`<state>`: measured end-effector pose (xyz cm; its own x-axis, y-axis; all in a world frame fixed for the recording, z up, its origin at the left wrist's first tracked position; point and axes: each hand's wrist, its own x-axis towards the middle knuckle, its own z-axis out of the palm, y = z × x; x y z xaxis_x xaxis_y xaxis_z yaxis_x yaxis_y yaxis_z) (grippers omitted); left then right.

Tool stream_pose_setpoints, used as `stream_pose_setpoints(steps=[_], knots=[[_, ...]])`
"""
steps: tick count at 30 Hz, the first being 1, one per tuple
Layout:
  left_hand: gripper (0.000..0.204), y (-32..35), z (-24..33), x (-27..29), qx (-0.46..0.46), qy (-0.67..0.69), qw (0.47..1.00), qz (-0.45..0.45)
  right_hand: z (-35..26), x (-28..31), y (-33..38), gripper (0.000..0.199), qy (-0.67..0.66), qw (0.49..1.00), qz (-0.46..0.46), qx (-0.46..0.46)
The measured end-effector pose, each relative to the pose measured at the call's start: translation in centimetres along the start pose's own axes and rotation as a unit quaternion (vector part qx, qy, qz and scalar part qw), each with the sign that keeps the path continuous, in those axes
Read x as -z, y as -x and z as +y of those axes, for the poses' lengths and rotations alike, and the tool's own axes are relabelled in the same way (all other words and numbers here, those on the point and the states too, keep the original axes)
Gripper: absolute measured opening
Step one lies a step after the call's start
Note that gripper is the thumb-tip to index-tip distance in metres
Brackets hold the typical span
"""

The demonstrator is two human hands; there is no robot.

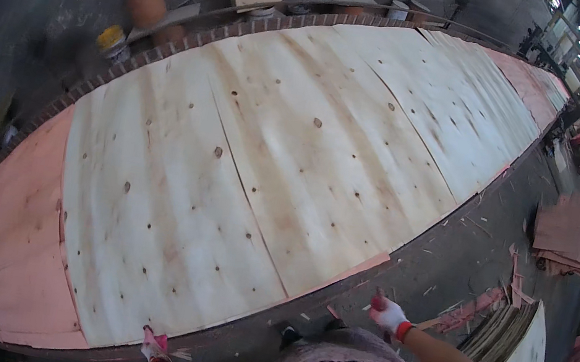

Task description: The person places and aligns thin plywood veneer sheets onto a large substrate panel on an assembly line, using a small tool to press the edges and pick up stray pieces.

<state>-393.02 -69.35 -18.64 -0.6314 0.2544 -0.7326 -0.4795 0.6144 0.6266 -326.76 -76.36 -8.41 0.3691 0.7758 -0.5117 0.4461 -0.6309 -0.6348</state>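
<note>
Gloved in white and pink, the left hand [156, 347] is at the near edge of the pale veneer sheets [305, 184], at the bottom of the frame left of centre, while the right hand [388, 315] is apart from that edge, lower right of centre; I cannot tell whether either grips anything. Those knotted sheets spread across the middle of the frame, with pink sheets [23, 242] at lower left and a pink stack [573, 227] at right.
</note>
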Motion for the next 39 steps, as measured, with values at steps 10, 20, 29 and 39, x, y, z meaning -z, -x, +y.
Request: stream_pose_setpoints(steps=[10, 20, 29, 39], knots=[[0.045, 2.1, -14.2, -22.2, -0.36, 0.02, 0.877, -0.319, 24.3, 7.6, 8.0, 0.01, -0.191, 0.892, 0.273, -0.306], [0.054, 33.6, -26.3, -51.4, -0.536, -0.555, 0.489, -0.406, 43.0, 16.1, 12.8, 0.026, -0.292, 0.771, 0.377, -0.423], [0.058, 44.3, -30.8, -63.5, -0.271, -0.795, 0.42, -0.344, 47.7, 26.9, 3.1, 0.027, -0.417, 0.75, 0.379, -0.346], [0.031, 68.3, -43.3, -86.2, -0.253, -0.644, 0.563, -0.452, 66.8, 38.9, -6.2, 0.033, -0.376, 0.745, 0.297, -0.464]])
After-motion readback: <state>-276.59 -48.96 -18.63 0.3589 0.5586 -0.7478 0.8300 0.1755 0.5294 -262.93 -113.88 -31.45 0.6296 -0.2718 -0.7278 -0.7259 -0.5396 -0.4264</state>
